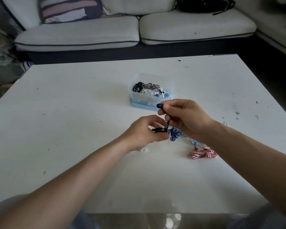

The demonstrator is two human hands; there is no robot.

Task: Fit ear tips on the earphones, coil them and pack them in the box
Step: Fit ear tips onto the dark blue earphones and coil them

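My right hand pinches a dark earbud with a black ear tip just in front of the clear plastic box. The earbud's dark cord runs down to my left hand, which pinches the other dark earbud. A blue-and-white striped cord bundle lies on the white table between both hands. The box stands on a light blue lid and holds several coiled earphones.
A red-and-white coiled earphone set lies right of my hands, with a light blue earbud beside it. Small white ear tips lie under my left wrist. A grey sofa stands beyond the table's far edge.
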